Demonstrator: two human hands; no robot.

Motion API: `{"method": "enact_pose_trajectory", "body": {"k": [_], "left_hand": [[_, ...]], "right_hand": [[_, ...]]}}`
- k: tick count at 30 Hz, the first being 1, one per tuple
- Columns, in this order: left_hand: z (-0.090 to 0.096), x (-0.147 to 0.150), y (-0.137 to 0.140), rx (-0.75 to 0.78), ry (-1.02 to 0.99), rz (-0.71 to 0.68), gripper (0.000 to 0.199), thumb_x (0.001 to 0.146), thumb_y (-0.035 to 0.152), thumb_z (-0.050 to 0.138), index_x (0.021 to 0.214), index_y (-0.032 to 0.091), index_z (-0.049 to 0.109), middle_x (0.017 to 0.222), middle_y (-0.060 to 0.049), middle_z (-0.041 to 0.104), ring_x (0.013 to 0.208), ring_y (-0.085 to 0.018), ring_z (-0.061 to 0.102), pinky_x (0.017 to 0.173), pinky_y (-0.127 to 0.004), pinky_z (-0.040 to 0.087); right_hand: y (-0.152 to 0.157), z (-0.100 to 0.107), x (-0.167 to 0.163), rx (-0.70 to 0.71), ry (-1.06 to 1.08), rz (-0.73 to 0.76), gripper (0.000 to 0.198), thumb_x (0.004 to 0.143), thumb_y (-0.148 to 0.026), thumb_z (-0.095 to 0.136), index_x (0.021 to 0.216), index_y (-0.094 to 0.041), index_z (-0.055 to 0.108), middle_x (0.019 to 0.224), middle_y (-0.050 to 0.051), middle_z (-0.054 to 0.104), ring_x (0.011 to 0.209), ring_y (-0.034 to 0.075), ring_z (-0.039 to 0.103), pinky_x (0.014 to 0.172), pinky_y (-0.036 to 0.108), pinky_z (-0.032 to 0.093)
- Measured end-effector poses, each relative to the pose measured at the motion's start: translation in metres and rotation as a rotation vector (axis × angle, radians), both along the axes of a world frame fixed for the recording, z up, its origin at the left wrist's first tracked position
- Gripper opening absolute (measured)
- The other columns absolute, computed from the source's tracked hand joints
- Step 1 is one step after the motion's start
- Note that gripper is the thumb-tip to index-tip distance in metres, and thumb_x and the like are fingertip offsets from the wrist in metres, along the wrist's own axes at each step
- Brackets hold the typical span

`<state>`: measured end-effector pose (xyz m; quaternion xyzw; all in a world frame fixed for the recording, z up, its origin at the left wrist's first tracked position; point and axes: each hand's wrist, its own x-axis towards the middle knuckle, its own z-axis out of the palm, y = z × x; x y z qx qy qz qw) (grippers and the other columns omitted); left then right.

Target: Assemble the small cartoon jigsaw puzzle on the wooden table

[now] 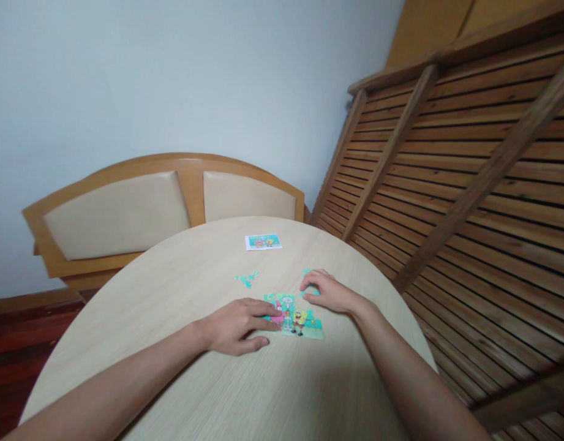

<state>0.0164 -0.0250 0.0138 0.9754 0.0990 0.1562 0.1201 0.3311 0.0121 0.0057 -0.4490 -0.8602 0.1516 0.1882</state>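
Observation:
A partly assembled jigsaw puzzle [300,318] with cartoon figures, one yellow and one pink, lies flat on the table. Its upper edge is uneven. My left hand [238,324] rests palm down at its left side, fingers stretched over the pink figure and thumb apart. Just beyond the puzzle's upper right, my right hand [326,290] hovers or rests with curved fingers, thumb and index finger apart. Teal loose pieces [307,271] show beside and partly under those fingers. Another small group of teal pieces [247,279] lies beyond my left hand.
A printed picture card [263,242] with similar figures lies toward the far side of the round wooden table [180,269]. Behind the table stands a padded wooden headboard [190,190]. A slatted wooden frame [428,159] leans at the right.

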Motion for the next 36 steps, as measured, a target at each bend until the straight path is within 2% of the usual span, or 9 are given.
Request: {"method": "enact_pose_trajectory", "body": {"k": [11, 19, 25, 36], "left_hand": [[-0.002, -0.001, 0.001, 0.001, -0.013, -0.001, 0.041, 0.097, 0.035, 0.053, 0.137, 0.026, 0.056, 0.142, -0.009, 0.057, 0.128, -0.026, 0.056, 0.110, -0.042, 0.044], [0.000, -0.001, 0.000, -0.006, 0.002, 0.010, 0.041, 0.096, 0.035, 0.054, 0.136, 0.024, 0.058, 0.141, -0.009, 0.057, 0.128, -0.026, 0.056, 0.110, -0.042, 0.044], [-0.001, -0.001, 0.001, 0.001, -0.015, -0.001, 0.041, 0.097, 0.036, 0.053, 0.136, 0.025, 0.057, 0.141, -0.010, 0.057, 0.127, -0.027, 0.056, 0.110, -0.043, 0.044], [-0.001, -0.001, 0.001, -0.006, -0.016, -0.001, 0.042, 0.096, 0.036, 0.053, 0.137, 0.025, 0.056, 0.142, -0.009, 0.057, 0.128, -0.027, 0.056, 0.110, -0.043, 0.044]], "right_hand": [[-0.009, 0.011, -0.002, -0.082, -0.016, 0.022, 0.014, 0.077, -0.028, 0.074, 0.091, -0.026, 0.073, 0.101, 0.003, 0.068, 0.114, 0.026, 0.052, 0.104, 0.040, 0.034], [-0.011, 0.013, -0.005, -0.119, -0.013, 0.050, 0.020, 0.079, -0.037, 0.075, 0.095, -0.025, 0.074, 0.104, 0.004, 0.070, 0.111, 0.025, 0.056, 0.111, 0.042, 0.027], [-0.009, 0.013, -0.006, -0.144, -0.034, 0.038, 0.020, 0.080, -0.039, 0.075, 0.092, -0.023, 0.072, 0.101, 0.005, 0.070, 0.108, 0.025, 0.057, 0.105, 0.040, 0.034], [-0.011, 0.014, -0.008, -0.091, -0.081, -0.009, 0.021, 0.079, -0.040, 0.076, 0.090, -0.023, 0.070, 0.099, 0.005, 0.069, 0.107, 0.026, 0.056, 0.099, 0.041, 0.037]]}}
